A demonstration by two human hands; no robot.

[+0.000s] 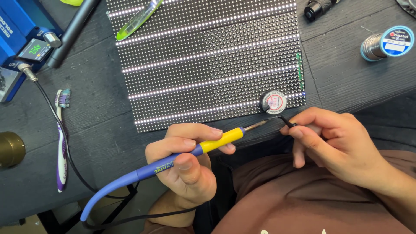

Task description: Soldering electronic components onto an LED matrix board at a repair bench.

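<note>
Left hand (186, 158): wrapped around the iron (195, 149), thumb on top, fingers curled under the blue-and-yellow grip.
Iron axis: long axis runs from 8 o'clock to 2 o'clock; cord end low at the left, tip (260, 125) high at the right.
Iron points: toward 2 o'clock, at the tweezers (286, 121) and the small round tin (273, 102).
Right hand (333, 141): pinched on the black tweezers, thumb and forefinger closed on the shank.
Tweezers axis: short visible part runs 4 to 10 o'clock, point aimed at 10 o'clock, toward the iron's tip.
Key relation: the two tips meet nearly nose to nose, just apart, over the table edge (346, 99) below the LED panel (208, 65).
Nearer hand: the right hand lies closest to the tin, which sits at 12 o'clock from the tweezers.
Around: station (26, 43) at 10 o'clock, toothbrush (62, 138) at 9 o'clock, solder spool (388, 42) at 2 o'clock.
</note>
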